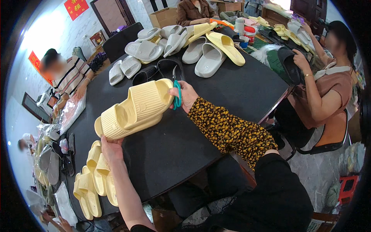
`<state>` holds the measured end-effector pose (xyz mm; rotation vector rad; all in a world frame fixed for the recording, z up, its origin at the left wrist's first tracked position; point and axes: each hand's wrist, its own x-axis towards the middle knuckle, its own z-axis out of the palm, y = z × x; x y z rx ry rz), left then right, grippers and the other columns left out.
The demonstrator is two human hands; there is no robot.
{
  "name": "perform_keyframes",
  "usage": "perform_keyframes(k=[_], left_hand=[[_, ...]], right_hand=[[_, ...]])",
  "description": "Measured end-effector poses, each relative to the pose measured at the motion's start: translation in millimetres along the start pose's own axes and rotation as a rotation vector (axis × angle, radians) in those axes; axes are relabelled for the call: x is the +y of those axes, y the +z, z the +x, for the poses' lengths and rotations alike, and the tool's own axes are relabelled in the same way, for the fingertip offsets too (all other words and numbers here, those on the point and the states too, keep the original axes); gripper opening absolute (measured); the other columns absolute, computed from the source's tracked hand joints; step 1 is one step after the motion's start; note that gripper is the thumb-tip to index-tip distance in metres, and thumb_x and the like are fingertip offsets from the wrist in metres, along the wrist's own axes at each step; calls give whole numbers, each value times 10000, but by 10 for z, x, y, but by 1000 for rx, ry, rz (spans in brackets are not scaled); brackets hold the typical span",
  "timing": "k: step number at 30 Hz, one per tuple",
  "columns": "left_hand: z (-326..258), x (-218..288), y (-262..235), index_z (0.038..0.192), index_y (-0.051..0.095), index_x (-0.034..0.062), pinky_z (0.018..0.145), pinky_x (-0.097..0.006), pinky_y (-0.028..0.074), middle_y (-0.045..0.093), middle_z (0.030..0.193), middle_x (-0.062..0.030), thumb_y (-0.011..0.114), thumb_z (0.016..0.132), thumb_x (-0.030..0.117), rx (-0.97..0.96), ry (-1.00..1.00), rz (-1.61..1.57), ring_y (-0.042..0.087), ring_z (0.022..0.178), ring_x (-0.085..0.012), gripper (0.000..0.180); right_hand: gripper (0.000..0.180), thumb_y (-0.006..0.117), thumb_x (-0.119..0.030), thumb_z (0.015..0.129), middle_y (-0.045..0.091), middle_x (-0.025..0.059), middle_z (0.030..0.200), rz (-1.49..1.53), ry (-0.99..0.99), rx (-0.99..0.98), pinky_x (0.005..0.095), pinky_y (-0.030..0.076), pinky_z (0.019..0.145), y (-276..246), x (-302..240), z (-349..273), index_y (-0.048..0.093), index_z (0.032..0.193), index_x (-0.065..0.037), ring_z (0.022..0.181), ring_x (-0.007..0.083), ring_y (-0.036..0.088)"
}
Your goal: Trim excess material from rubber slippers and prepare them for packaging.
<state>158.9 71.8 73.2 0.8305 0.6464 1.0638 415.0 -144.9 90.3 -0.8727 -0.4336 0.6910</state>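
A pair of ribbed pale-yellow slide slippers (145, 100), fitted into each other, is held tilted above the black table. My left hand (112, 150) grips their lower left end, with the fingers partly hidden behind the sole. At the upper right end, my right hand (186, 96) pinches the slippers and also holds scissors (177, 96) with teal handles, whose blades point up and away. Just beyond them lie black slippers (146, 74). Several more yellow slippers (89, 185) rest near my left forearm at the table's left edge.
Grey slippers (210, 60) and a yellow slipper (226, 47) are heaped at the table's far side. A person (66, 79) sits at the left with clear plastic bags (72, 110). Another person (328, 85) at the right holds a black slipper (289, 65). A red stool (348, 189) stands at lower right.
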Motion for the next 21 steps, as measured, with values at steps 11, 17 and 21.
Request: perform_keyframes(k=[11,17,21], left_hand=[[-15,101,5,1201,477,9,779,-463,544,576,1141,-157,380,990,307,-147,-26,32,602,986,-301,377],[63,441,33,1232,449,9,852,-487,522,518,1228,-176,415,981,285,-41,49,-56,566,1063,-324,375],[23,607,379,1305,393,15,943,-502,473,462,1302,-160,439,979,324,-146,59,-94,476,1188,-358,453]], right_hand=[[566,695,-204,826,586,179,985,129,70,-59,324,552,468,-51,-13,67,401,1219,76,693,234,635],[359,697,-283,852,622,129,844,171,155,52,314,516,490,-104,-23,54,502,1023,-34,659,174,623],[469,685,-285,853,631,125,795,-118,268,-29,325,543,470,-81,88,70,480,1154,9,612,177,629]])
